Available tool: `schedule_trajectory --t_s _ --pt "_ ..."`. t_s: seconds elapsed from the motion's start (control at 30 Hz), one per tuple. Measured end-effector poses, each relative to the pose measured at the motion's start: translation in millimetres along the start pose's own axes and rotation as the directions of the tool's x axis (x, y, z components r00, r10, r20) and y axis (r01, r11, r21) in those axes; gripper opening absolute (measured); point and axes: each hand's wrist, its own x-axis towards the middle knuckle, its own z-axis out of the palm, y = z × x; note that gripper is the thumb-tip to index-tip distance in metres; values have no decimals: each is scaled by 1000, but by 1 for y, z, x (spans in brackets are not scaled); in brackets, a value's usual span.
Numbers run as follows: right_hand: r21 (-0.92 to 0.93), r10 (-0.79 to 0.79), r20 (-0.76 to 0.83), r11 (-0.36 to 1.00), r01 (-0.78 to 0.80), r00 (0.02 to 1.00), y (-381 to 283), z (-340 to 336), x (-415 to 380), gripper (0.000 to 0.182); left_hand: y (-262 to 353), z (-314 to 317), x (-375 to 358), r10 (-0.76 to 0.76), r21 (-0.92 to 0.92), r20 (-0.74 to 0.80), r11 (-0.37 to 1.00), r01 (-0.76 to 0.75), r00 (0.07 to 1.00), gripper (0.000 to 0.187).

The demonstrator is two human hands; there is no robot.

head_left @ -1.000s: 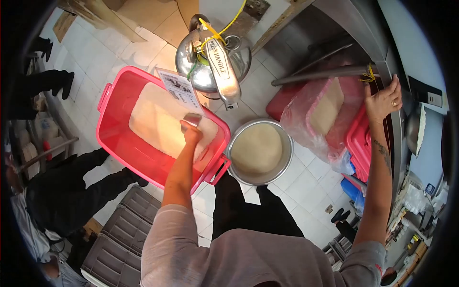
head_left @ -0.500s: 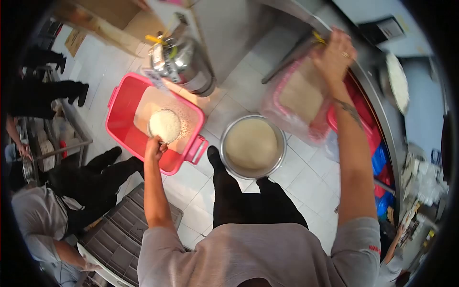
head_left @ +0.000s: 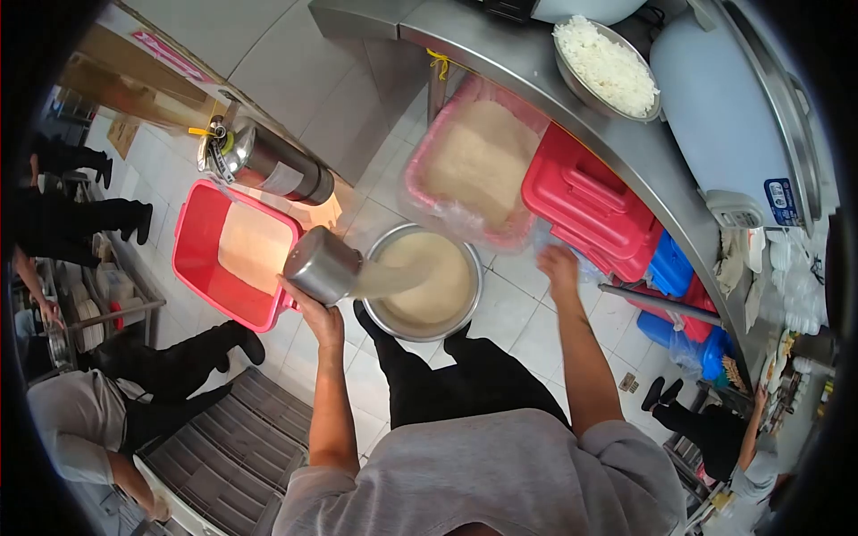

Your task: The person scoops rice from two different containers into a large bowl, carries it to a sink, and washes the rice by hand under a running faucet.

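Note:
My left hand (head_left: 320,314) grips a metal cup (head_left: 315,268) tipped on its side. A stream of rice grains (head_left: 384,280) runs from the cup's mouth into the round metal bowl (head_left: 475,299) on the floor by my feet. That bowl holds a heap of rice (head_left: 433,263). My right hand (head_left: 558,270) hangs in the air, holding nothing, its fingers loosely apart. Nearest it are a pink tub (head_left: 413,183) lined with clear plastic, with more rice inside, and a red lid (head_left: 590,201). Left of the cup stands an uncovered pink tub (head_left: 189,228) with some rice.
A metal cylinder (head_left: 284,165) stands behind the left tub. The steel counter (head_left: 527,89) curves along the right, carrying a bowl of white rice (head_left: 608,67) and a large rice cooker (head_left: 728,116). A grey crate (head_left: 228,447) and a co-worker (head_left: 80,411) are at lower left.
My left hand has brought the filled cup out of the left tub, rightward, and tipped it over the bowl. My right hand has come down from the counter edge. The view has shifted.

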Motion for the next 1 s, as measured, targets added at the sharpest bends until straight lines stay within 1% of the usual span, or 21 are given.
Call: schedule_trajectory --t_s 0.03,0.07,0.1,0.13,0.2,0.23,0.27,0.33,0.4,0.47,0.53,0.6,0.63,0.67,0.73,0.77,0.8,0.87,0.9,0.97,1.0 --pt "89 70 -128 994 -58 989 10 -42 -4 25 8 4 -2 11 -9 1 1000 -11 1000 89" --pt "98 149 -222 987 -130 964 8 -78 -6 34 16 10 -2 22 -20 -2 1000 -22 1000 90" --pt "209 146 -260 974 -92 955 5 -110 -6 36 25 16 0 14 -193 -2 981 -14 1000 81" --pt "317 148 -297 947 -49 943 0 -135 0 38 32 23 1 39 -153 -1 987 -38 999 76" --pt "389 -34 -284 909 148 958 -14 -166 18 39 44 36 4 92 -72 15 993 -91 996 67" --pt "383 -42 -352 905 185 935 -25 -166 29 40 49 47 10 -9 -238 51 971 21 999 62" --pt "416 -10 -353 894 167 936 -33 -163 40 41 56 62 16 -120 -558 87 817 148 989 64" --pt "478 55 -348 869 127 936 -43 -164 59 43 68 86 32 54 -200 157 980 -22 986 65" --pt "591 -25 -255 787 176 967 -65 -134 45 49 91 118 53 81 -316 272 949 9 959 66" --pt "653 -75 -206 732 195 976 -76 -114 33 55 84 177 70 219 -302 222 942 -147 950 71" --pt "666 -99 -195 717 206 976 -76 -108 33 60 111 193 89 19 -61 521 998 14 853 75" --pt "666 -183 -203 695 272 962 -76 -99 40 65 119 205 102 9 -12 598 1000 -3 801 79" --pt "665 -221 -205 684 301 953 -75 -94 43 67 102 225 105 17 -148 513 986 70 858 60" --pt "660 -205 -259 676 328 944 -79 -85 41 67 84 240 105 82 -66 546 996 -55 834 46" --pt "645 -169 -358 667 374 918 -104 -63 21 67 55 253 102 181 89 623 950 -300 761 19" --pt "610 -229 -384 665 431 895 -117 -51 4 63 58 246 99 200 31 411 972 -234 889 11" --pt "625 -262 -340 654 425 903 -118 -47 -1 61 58 231 105 130 -45 474 991 -124 871 13" --pt "651 -318 -264 638 412 910 -110 -50 -16 57 49 200 111 14 -173 616 978 117 788 17" --pt "670 -369 -243 605 430 897 -100 -50 -25 54 34 187 109 -118 -186 672 929 321 731 17" --pt "738 -364 -119 590 327 924 -79 -48 -57 52 -15 168 100 -333 -170 772 713 681 541 17" --pt "733 -321 -127 607 307 938 -70 -43 -75 52 -47 164 85 -193 -185 738 863 469 647 16"
